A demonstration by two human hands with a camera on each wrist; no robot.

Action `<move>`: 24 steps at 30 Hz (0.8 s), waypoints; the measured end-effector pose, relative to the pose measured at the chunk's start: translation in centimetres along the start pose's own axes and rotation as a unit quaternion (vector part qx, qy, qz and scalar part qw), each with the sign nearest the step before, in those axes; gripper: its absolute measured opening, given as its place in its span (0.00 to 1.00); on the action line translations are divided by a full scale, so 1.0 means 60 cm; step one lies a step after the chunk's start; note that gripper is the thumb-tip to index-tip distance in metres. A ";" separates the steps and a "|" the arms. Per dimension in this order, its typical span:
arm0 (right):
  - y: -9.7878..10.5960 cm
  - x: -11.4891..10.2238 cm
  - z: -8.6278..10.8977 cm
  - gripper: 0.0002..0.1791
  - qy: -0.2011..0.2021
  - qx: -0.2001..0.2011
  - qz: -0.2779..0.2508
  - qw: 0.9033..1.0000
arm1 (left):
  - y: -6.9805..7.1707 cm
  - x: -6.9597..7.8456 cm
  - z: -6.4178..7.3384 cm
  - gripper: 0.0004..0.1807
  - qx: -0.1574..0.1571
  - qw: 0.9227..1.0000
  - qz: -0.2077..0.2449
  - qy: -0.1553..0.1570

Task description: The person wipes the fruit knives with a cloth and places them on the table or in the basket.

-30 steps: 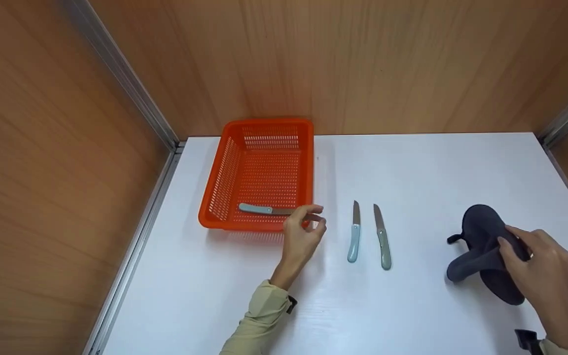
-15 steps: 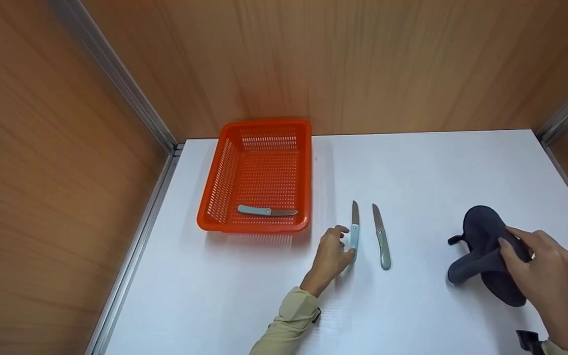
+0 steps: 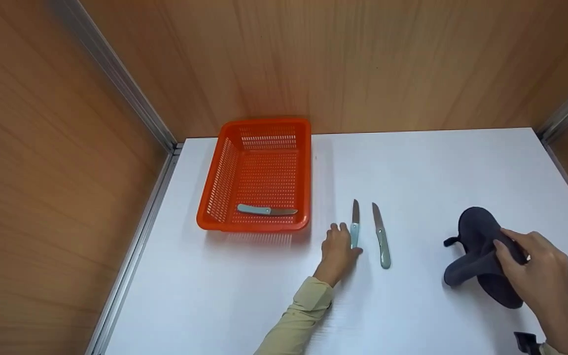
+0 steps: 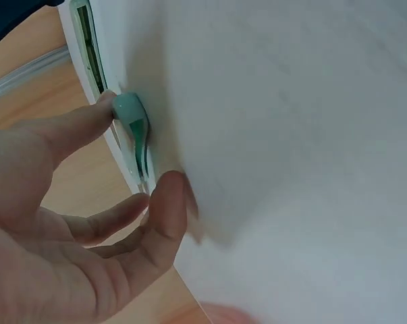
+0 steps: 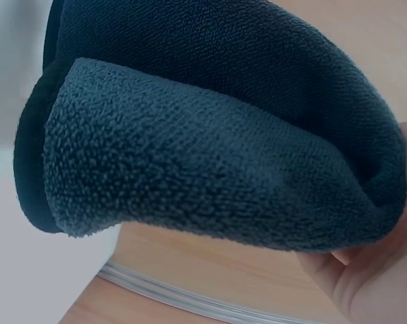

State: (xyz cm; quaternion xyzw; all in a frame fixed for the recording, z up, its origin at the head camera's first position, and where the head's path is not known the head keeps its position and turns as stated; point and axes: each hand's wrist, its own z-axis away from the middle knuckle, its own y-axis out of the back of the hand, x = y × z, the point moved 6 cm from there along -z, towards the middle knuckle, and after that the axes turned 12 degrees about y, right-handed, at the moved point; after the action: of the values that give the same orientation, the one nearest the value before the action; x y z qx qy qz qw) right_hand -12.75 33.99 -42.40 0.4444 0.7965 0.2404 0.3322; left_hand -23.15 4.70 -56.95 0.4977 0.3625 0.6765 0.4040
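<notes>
A: Where are the hands?

B: The left hand [image 3: 337, 249] is just off the near right corner of the orange basket [image 3: 252, 227], at a light-blue knife [image 3: 354, 234]. Its thumb touches the end of the handle; the other fingers are loosely bent and parted from the thumb, the handle between them.

A: Gripping it?

B: Not closed round it. Whether the fingertips touch the knife I can't make out. From above, the hand hides part of the handle; from the left wrist, the blade is mostly hidden.

A: And the other?

B: The right hand [image 3: 538, 261] pinches a dark cloth [image 3: 481, 261], well to the right of the basket. A small loop [image 3: 451, 241] sticks out on the basket side. Close up, the nap looks like towelling, though the frame cuts off its top and part of the hand. I can't tell whether it rests on the counter [image 3: 205, 296].

A: What else?

B: A green-handled knife [image 3: 384, 249], farther right of the basket than the light-blue one. Inside the basket, near its front, a second blue-handled knife [image 3: 259, 210] lies crosswise.

A: Beyond those?

B: A wood-grain panel [image 3: 377, 64] behind the basket. One khaki sleeve [image 3: 296, 315] runs out of frame, and a dark shape [image 4: 7, 13] in the left wrist view is too cropped to name.
</notes>
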 end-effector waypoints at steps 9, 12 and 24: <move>0.000 -0.010 0.001 0.13 -0.011 -0.005 -0.005 1.000 | 0.008 -0.019 -0.010 0.18 -0.026 0.999 0.042 0.015; -0.002 -0.012 0.002 0.13 -0.008 -0.008 -0.008 1.000 | 0.010 -0.028 -0.009 0.11 -0.033 0.995 0.087 0.020; -0.001 -0.007 0.006 0.13 -0.032 -0.014 -0.001 0.999 | 0.045 -0.061 0.005 0.11 -0.008 0.947 0.319 0.029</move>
State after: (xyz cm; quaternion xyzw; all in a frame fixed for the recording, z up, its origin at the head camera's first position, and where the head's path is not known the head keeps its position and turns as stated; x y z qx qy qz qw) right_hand -12.35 33.60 -42.57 0.4463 0.7826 0.2365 0.3640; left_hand -22.68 0.29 -55.88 0.5639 0.1911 0.7873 0.1602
